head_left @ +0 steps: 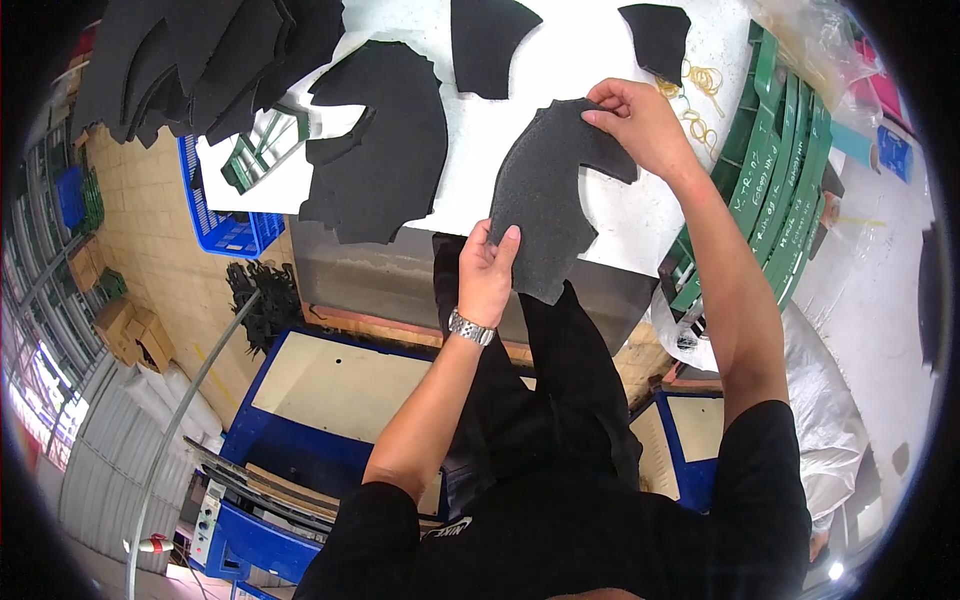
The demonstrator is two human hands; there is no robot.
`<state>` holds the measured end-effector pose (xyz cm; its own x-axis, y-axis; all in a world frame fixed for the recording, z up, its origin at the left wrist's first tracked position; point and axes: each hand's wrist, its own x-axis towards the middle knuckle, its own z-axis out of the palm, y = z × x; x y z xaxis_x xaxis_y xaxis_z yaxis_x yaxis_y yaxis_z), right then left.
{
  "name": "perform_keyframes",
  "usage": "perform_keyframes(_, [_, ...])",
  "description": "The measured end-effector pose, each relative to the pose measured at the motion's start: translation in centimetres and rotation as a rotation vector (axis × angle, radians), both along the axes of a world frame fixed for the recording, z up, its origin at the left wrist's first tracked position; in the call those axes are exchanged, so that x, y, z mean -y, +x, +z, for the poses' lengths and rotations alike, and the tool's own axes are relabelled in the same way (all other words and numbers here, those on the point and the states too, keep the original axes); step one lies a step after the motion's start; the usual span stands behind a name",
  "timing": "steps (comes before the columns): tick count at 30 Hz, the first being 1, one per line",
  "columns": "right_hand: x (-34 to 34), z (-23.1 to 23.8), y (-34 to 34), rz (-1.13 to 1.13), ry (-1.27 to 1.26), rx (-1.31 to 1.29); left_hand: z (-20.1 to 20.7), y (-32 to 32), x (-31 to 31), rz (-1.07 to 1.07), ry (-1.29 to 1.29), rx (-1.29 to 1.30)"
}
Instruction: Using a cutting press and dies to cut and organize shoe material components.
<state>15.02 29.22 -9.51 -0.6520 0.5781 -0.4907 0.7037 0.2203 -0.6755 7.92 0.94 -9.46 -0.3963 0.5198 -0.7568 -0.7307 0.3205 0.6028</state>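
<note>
A dark grey cut sheet piece, foam- or felt-like with a curved outline and a notch on its right side, is held over the near edge of the white table. With thumb and fingers, my left hand grips its lower left edge. Closed on its upper right corner is my right hand. A stack of similar black cut pieces lies to the left on the table. Beyond the held piece are two smaller black pieces, one near the middle and one farther right.
Large black sheets are heaped at the far left, above a blue basket. Green strip-like tools stand along the table's right side, near yellow bands. A blue and cream machine is at the lower left.
</note>
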Motion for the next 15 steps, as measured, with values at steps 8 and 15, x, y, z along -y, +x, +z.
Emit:
perform_keyframes(8, [0.2, -0.5, -0.4, 0.019, 0.071, 0.022, -0.8, 0.3, 0.0, 0.015, -0.086, -0.025])
perform_keyframes(15, [0.5, -0.2, -0.4, 0.045, 0.152, 0.082, -1.5, 0.1, 0.2, -0.053, -0.109, -0.096])
